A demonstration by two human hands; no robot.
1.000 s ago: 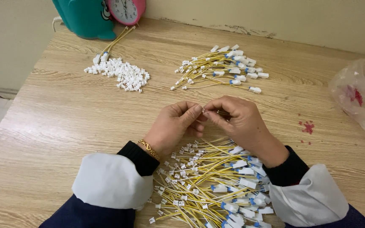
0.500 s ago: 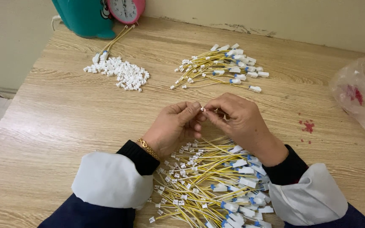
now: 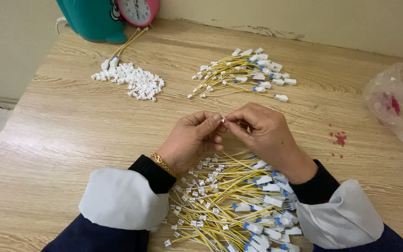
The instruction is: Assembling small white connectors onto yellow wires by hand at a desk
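— What sits between the fingertips?

— A tiny white connector piece point(image 3: 223, 120), pinched from both sides over the middle of the desk point(image 3: 71, 135), slightly toward the near edge. The left hand point(image 3: 193, 140) grasps it with thumb and forefinger, and the right hand point(image 3: 262, 133) meets it with thumb and forefinger from the other side. Whether a wire hangs from it, I cannot tell; the hands hide that part.

— And right below them?

— A big heap of yellow wires point(image 3: 229, 205) with white and blue plugs, spread along the near edge between the 2 white sleeve cuffs. The left wrist wears a gold bracelet point(image 3: 163, 163).

— Farther out?

— A smaller bundle of yellow wires point(image 3: 243, 74) lies toward the far edge, well apart from the hands. Left of it is a pile of loose white connector housings point(image 3: 134, 80). In the far left corner stand a teal container point(image 3: 92, 18) and a pink clock point(image 3: 138, 10), touching each other. At the right edge lies a clear plastic bag point(image 3: 397, 105), with a few red specks point(image 3: 339, 138) on the wood near it.
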